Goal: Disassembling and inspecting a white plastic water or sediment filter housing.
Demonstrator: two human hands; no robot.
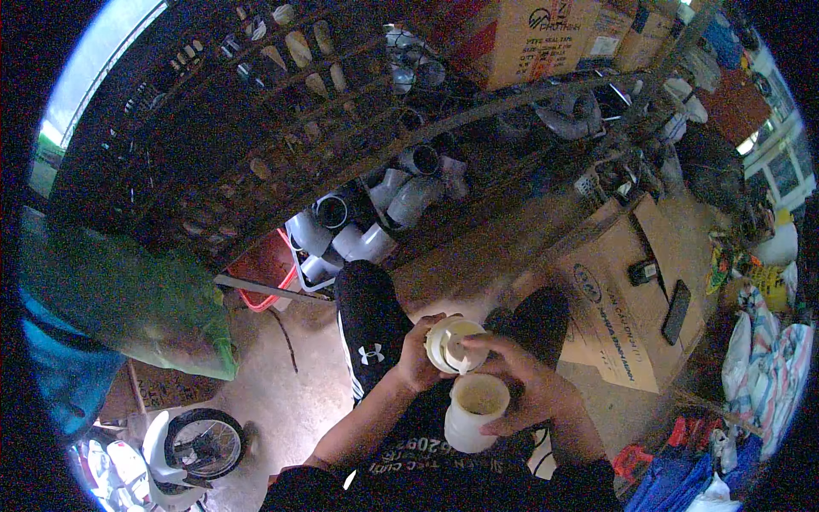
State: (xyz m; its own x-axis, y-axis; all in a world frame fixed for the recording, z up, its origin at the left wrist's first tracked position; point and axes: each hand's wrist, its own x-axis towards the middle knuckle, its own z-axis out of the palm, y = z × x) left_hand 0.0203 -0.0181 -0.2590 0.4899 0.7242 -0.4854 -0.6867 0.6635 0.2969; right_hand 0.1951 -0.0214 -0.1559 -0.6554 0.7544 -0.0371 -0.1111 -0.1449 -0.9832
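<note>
In front of my lap, my left hand (pixel 416 357) is closed around a white round plastic fitting (pixel 444 352) with a rimmed, cap-like face. My right hand (pixel 536 388) grips a white plastic cup-shaped cylinder (pixel 469 431), its open mouth facing up and a yellowish inside showing. The fingers of that hand also reach across to the round fitting and rest on its face. Both pieces are close together; whether they touch is hard to make out.
Ahead stands a dark rack holding several grey pipe fittings (pixel 414 200), with a red basket (pixel 269 269) below. A flattened cardboard box (pixel 618 307) lies to the right with a black remote (pixel 676 312) on it. A green sack (pixel 128 299) and a motorbike wheel (pixel 205 444) are at the left.
</note>
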